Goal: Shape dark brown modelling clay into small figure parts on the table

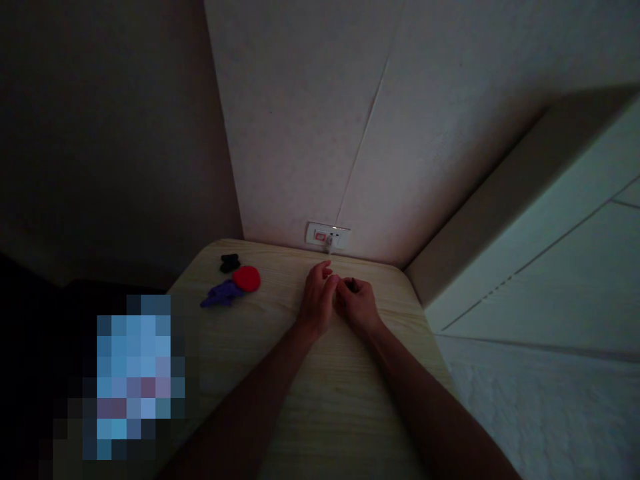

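Both hands meet over the far part of a pale wood-grain table (pixel 240 353). My left hand (pixel 317 301) has its fingers bent and its thumb pressed towards the other hand's fingertips. Closed in a pinch, my right hand (pixel 359 303) touches the left one. A small dark bit (pixel 353 285) shows between the right fingers, too dim to name. Whatever lies between the two hands is hidden. Just beyond them, a small see-through piece (pixel 329 243) shows in front of the white wall socket (pixel 313 233), which has a red switch.
Left on the table are a red disc (pixel 247 279), a crumpled purple thing (pixel 223 293) and a small black object (pixel 230 263). A wall (pixel 300 133) rises behind the table. A pale cabinet (pixel 525 220) stands at the right. A blurred-out patch (pixel 135 373) covers the lower left.
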`<action>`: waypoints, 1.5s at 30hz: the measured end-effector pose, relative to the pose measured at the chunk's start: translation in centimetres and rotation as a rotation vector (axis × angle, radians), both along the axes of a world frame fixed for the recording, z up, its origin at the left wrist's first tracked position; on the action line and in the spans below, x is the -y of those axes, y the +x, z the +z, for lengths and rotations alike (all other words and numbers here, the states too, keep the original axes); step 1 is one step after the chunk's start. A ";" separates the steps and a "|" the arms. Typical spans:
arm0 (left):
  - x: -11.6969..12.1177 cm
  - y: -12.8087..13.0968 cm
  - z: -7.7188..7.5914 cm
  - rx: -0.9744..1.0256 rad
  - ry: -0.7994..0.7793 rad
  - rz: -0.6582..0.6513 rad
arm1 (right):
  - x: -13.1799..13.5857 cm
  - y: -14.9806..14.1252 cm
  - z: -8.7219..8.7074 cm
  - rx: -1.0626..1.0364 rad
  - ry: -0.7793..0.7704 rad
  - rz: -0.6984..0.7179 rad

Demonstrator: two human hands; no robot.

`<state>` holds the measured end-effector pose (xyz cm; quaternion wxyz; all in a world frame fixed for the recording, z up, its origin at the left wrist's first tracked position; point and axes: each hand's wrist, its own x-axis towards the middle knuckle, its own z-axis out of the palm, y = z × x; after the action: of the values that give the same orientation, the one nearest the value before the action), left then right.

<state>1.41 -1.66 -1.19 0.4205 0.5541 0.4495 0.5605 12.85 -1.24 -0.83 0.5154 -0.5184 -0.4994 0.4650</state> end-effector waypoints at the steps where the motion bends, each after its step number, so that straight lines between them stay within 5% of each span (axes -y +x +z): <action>1: 0.1 -0.1 0.1 0.000 0.003 -0.004 | 0.0 0.0 0.1 0.122 0.032 -0.011; 4: 0.2 -0.2 0.4 0.012 0.011 -0.030 | 0.1 -0.1 0.5 0.379 0.116 -0.013; 11: 0.1 -0.1 0.2 -0.005 0.054 -0.114 | 0.3 0.2 0.9 0.655 0.211 -0.020; 19: -0.3 -0.3 0.3 0.112 -0.023 -0.063 | 0.3 0.5 0.9 0.910 0.223 -0.050; 27: -0.2 0.0 0.4 -0.076 0.100 -0.058 | 0.1 0.8 0.8 1.081 0.225 0.041; 31: -0.5 0.0 0.1 -0.067 0.119 -0.080 | 0.1 1.3 0.5 1.017 0.252 0.060; 37: -1.1 -0.2 -0.2 -0.017 0.101 -0.054 | 0.8 1.9 0.2 0.433 0.290 0.015; 45: -1.1 0.1 -0.2 0.390 -0.162 -0.239 | 0.9 2.4 0.4 0.271 0.300 -0.108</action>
<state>1.53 -0.52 -1.43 0.6058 0.4489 0.3345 0.5654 15.29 -2.18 -0.40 0.5390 -0.5196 -0.5995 0.2831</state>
